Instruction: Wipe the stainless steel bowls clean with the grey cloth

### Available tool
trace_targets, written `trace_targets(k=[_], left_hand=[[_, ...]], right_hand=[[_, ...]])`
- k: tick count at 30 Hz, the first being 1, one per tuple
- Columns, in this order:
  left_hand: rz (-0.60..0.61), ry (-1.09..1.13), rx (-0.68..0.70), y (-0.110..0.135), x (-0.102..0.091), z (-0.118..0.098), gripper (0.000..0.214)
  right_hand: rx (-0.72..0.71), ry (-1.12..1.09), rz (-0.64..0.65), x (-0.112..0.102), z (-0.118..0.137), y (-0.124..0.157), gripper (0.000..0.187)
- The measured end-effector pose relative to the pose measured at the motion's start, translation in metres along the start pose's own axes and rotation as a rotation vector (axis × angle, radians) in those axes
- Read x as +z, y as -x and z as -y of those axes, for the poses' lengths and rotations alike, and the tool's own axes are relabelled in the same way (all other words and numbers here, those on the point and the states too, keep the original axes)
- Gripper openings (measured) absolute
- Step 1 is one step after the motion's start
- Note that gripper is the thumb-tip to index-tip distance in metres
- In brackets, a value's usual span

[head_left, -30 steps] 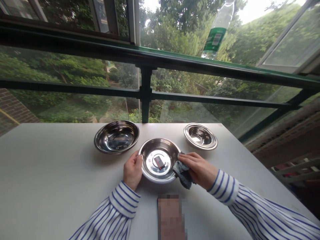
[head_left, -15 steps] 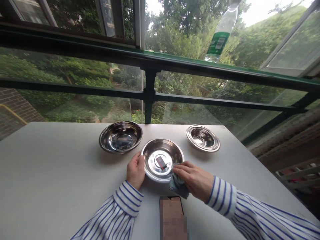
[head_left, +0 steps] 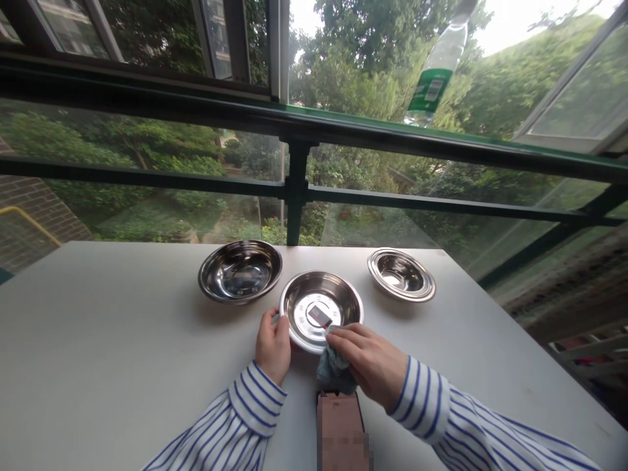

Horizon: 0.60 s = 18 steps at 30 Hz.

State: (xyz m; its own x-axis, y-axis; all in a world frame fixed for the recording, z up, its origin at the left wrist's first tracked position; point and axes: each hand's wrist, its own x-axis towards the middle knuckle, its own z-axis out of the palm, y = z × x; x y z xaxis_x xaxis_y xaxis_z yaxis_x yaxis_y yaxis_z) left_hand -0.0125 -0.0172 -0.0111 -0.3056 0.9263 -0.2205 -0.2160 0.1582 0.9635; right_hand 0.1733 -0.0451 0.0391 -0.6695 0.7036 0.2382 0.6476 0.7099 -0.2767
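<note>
A shiny metal bowl (head_left: 343, 294) with a dark label on its bottom sits in the middle, between my hands. My left hand (head_left: 273, 345) grips its left rim, thumb on the near side. In my right hand (head_left: 370, 360) is a bunched grey-blue cloth (head_left: 334, 371), pressed over the bowl's near right rim. The cloth hides part of that rim. Just below the cloth lies a phone (head_left: 341, 425), partly blurred out.
A wider metal bowl (head_left: 240, 271) stands at the back left and a smaller wide-rimmed bowl (head_left: 402, 275) at the back right of the white table (head_left: 122, 340). A plastic bottle (head_left: 432, 88) stands on the green railing (head_left: 373, 134) beyond.
My right hand and the cloth have slid left along the near rim. The bowl has turned slightly, with my left hand still on it. The whole view has shifted a little.
</note>
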Motion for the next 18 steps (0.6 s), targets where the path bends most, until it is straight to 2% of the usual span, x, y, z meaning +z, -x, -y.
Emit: trace_targets(k=[5, 10, 14, 18], left_hand=[[0.095, 0.013, -0.121, 0.007, -0.004, -0.007, 0.036], [0.256, 0.083, -0.246, 0.01, -0.006, -0.013, 0.069], [0.332, 0.122, -0.251, 0.01, -0.005, -0.015, 0.066], [0.33, 0.15, -0.278, 0.006, -0.007, -0.01, 0.061]], right_hand=[[0.02, -0.01, 0.03, -0.002, -0.002, 0.003, 0.045], [0.052, -0.017, 0.036, -0.004, -0.006, 0.003, 0.047], [0.074, -0.048, 0.038, 0.005, 0.005, -0.013, 0.044], [0.089, -0.093, 0.005, 0.016, 0.015, -0.031, 0.045]])
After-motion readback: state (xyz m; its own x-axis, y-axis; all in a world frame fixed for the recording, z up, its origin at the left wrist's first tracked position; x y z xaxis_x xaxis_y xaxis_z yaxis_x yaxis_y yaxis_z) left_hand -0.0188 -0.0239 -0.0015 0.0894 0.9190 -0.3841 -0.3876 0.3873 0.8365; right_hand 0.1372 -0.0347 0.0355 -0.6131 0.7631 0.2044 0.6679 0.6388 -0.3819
